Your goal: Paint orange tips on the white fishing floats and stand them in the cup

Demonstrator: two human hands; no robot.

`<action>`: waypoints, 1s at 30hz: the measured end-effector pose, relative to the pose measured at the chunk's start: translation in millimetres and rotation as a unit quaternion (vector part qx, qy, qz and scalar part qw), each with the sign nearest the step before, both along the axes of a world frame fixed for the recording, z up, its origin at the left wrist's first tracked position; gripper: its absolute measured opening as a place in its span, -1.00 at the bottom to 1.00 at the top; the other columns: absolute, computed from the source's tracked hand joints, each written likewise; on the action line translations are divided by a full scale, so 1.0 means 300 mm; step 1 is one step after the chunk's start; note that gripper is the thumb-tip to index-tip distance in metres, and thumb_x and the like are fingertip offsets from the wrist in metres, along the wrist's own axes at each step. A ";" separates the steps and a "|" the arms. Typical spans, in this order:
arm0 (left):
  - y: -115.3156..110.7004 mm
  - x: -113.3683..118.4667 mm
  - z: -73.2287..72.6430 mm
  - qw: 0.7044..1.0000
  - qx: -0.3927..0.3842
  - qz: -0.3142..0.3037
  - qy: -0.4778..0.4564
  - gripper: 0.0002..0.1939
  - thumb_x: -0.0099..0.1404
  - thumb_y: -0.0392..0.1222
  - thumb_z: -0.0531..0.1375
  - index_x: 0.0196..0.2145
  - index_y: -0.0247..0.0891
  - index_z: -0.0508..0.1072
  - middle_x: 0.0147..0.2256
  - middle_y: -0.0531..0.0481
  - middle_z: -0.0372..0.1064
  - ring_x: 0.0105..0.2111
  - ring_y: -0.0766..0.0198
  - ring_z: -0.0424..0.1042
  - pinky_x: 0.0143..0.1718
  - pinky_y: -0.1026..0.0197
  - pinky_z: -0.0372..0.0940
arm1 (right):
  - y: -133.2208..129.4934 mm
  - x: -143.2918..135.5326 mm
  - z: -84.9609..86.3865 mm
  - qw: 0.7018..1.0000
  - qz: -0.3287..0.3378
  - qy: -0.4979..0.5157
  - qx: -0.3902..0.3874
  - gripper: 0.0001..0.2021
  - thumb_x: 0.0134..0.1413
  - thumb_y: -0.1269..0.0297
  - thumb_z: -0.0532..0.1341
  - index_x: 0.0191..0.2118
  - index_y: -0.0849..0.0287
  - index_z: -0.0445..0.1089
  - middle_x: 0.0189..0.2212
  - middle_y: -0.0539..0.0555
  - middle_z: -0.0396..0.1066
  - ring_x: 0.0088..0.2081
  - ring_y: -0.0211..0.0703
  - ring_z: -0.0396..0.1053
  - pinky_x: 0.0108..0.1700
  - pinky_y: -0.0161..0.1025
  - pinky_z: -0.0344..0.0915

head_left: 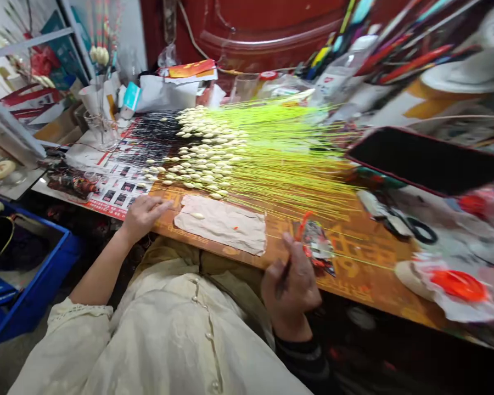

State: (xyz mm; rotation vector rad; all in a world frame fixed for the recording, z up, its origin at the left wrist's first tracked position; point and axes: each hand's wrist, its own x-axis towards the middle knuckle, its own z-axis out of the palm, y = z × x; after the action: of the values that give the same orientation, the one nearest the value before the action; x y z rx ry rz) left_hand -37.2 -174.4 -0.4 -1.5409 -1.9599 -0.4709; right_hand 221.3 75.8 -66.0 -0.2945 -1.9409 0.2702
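Observation:
My left hand rests on the table's front edge with its fingers stretched out, left of a wrinkled paper sheet. On that sheet lie one pale bead-like piece and a small orange speck. At the right, my right hand is closed around a thin dark tool, blurred by motion. Just beyond its fingers sits a small patterned piece with an orange-red smeared rim. Behind the sheet, many pale oval pieces on yellow-green stems lie in a wide bundle.
A black phone-like slab stands out at the right, above black-handled scissors. Nearer the front are a tape roll and a bright orange lid. A glass stands at the back left; a blue crate is below.

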 end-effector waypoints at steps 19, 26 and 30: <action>-0.196 -0.153 -0.049 0.995 0.026 0.085 -0.035 -0.61 0.54 -0.24 -0.04 -0.01 -0.11 0.59 -0.22 -0.10 0.48 -0.16 0.20 0.36 -0.07 0.11 0.25 | -0.012 -0.014 -0.025 1.000 -0.015 -0.023 0.016 -0.45 0.30 0.43 0.14 0.37 0.24 0.20 0.09 0.30 0.52 0.08 0.14 0.54 0.09 0.01 0.52; -0.195 -0.146 -0.036 0.995 0.008 0.091 -0.047 -0.61 0.54 -0.23 -0.04 -0.03 -0.13 0.59 -0.22 -0.09 0.48 -0.17 0.20 0.35 -0.07 0.12 0.25 | -0.018 -0.013 -0.018 1.000 -0.009 -0.018 0.012 -0.45 0.32 0.40 0.12 0.39 0.18 0.18 0.09 0.28 0.52 0.07 0.15 0.54 0.07 0.02 0.54; -0.202 -0.161 -0.034 0.993 0.005 0.104 -0.058 -0.60 0.53 -0.24 -0.05 -0.05 -0.11 0.60 -0.23 -0.09 0.49 -0.18 0.20 0.36 -0.08 0.11 0.25 | -0.013 -0.014 -0.024 1.000 0.002 -0.021 0.005 -0.45 0.33 0.39 0.12 0.40 0.19 0.17 0.11 0.29 0.51 0.10 0.17 0.53 0.11 0.06 0.53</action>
State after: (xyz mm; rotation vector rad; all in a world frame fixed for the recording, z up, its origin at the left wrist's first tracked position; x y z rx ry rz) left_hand -85.6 -235.1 -10.5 -1.3102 -2.1752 -0.4898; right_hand 217.0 72.0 -73.1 -0.2921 -1.9840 0.2571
